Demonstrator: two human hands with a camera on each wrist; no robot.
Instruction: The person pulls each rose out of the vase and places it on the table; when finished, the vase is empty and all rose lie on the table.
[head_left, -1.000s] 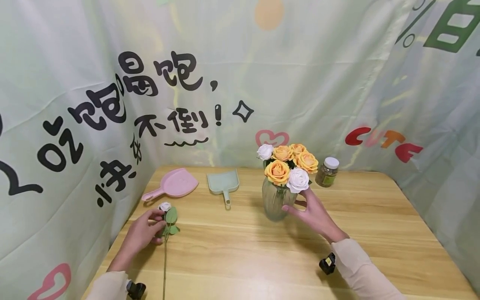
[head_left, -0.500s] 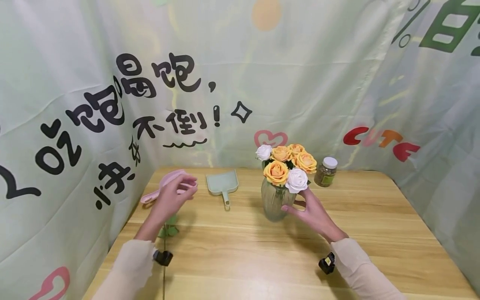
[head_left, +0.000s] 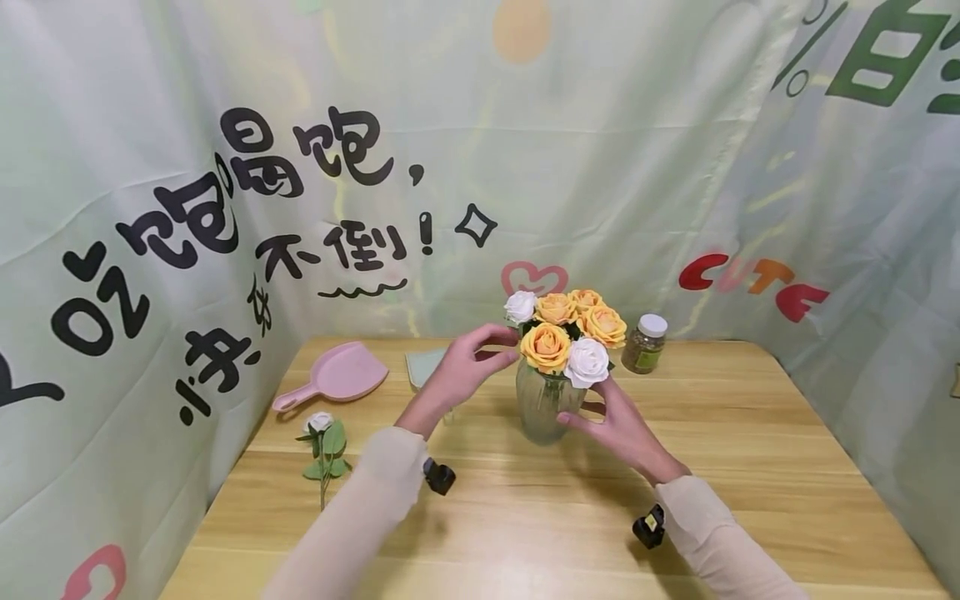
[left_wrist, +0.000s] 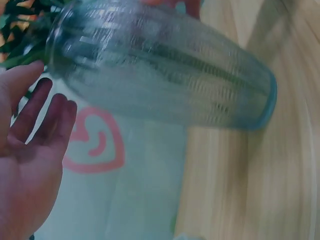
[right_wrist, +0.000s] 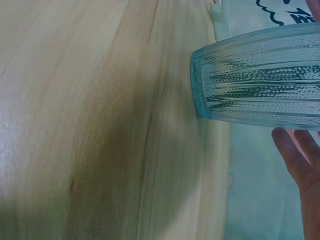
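Note:
A ribbed clear glass vase stands upright on the wooden table, filled with orange roses and white roses. My right hand holds the vase from the right, thumb across its front and fingers on the far side; the right wrist view shows its fingers along the glass. My left hand is raised at the vase's left, fingers bent and apart, holding nothing. In the left wrist view its fingertips are close to the vase neck and leaves; whether they touch cannot be told.
A single white rose with green leaves lies at the table's left. Behind it is a pink dustpan; a pale green dustpan is partly covered by my left arm. A white-lidded jar stands right of the vase. Printed cloth surrounds the table.
My left hand has left the single white rose and travelled right, over the dustpans, to the vase. The rose stays on the table. My right hand has kept its place on the vase.

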